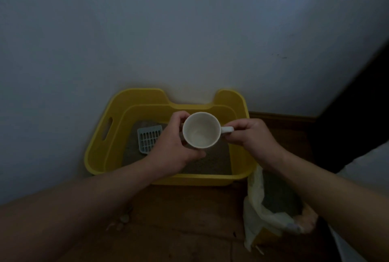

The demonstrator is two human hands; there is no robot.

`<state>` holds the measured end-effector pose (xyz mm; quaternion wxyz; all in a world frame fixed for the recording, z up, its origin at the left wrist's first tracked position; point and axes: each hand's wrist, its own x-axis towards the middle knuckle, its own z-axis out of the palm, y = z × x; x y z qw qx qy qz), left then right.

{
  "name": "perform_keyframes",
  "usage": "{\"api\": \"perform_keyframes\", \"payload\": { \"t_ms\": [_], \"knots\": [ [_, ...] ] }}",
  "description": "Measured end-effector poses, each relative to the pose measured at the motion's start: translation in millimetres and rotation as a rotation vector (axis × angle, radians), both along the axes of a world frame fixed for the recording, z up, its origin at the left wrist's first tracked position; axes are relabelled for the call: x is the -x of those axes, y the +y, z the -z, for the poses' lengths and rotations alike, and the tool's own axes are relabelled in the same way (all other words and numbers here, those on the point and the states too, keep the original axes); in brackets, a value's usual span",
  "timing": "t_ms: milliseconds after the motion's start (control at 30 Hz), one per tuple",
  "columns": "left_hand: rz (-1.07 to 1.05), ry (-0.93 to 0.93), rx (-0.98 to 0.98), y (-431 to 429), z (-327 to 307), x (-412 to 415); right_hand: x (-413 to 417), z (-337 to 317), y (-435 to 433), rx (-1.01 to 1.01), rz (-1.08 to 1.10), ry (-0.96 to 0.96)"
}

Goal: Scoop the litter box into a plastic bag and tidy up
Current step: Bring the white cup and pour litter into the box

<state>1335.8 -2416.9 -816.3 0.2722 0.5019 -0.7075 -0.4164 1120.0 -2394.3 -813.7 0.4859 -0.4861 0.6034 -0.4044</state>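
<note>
Since the mug (201, 130) is empty and held mouth-up over the yellow litter box (96, 148), I'd guess it's doubling as a scoop. Both forearms reach forward. The left hand (174, 143) cups the mug's side, and the right hand (250, 135) has its fingers pinching the handle. The slotted scoop (148, 138) lies in the litter, and the plastic bag (254, 198) sits open on the floor just right of the box.

The litter box (99, 146) is yellow, the mug (201, 130) white, the slotted scoop (148, 139) seemingly pale blue.

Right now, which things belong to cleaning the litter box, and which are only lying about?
For the job: yellow litter box, slotted scoop in it, plastic bag beside it, white cup held by left hand and right hand.
Lying about: small pale bits on the floor.
</note>
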Motion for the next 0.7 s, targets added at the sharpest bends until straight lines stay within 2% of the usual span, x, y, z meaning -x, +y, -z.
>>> {"api": "perform_keyframes", "payload": {
  "t_ms": [200, 333, 533, 700],
  "knots": [
    [0.011, 0.017, -0.029, -12, -15, 20, 17, -11, -5, 0.011, 0.053, -0.028],
    [0.001, -0.031, -0.041, -12, -44, 38, 26, -39, -1, -0.058, 0.105, -0.084],
    [-0.059, -0.026, -0.051, 17, -134, 59, 38, -129, 23, -0.121, 0.161, -0.135],
    [-0.094, 0.003, -0.081, 46, -247, 71, 51, -246, 54, -0.112, 0.186, -0.202]
  ]
}}
